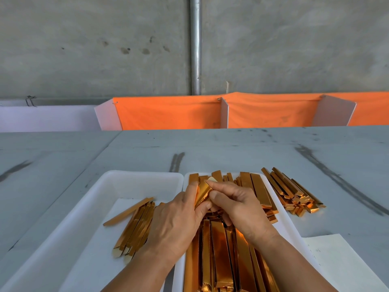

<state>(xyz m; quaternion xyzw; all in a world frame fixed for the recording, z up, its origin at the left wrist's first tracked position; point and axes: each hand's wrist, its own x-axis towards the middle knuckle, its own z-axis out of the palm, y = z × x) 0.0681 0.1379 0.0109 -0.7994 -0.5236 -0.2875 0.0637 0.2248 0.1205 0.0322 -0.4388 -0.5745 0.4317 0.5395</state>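
Both hands work a folded gold strip (203, 194) held just above the far part of the right tray (178, 277), which is packed with more gold strips (219, 256). The left hand (176, 220) has its grip closed on the strip's near end, one finger straight along its left side. The right hand (237, 205) pinches the far end between thumb and forefinger. The left tray (134, 175), touching the right one, holds a small bundle (136, 226) lying aslant. A further pile (294, 194) lies on the desk (231, 148) just right of the trays, with a paper sheet (336, 256) nearer. An orange cloth (168, 112) hangs behind.
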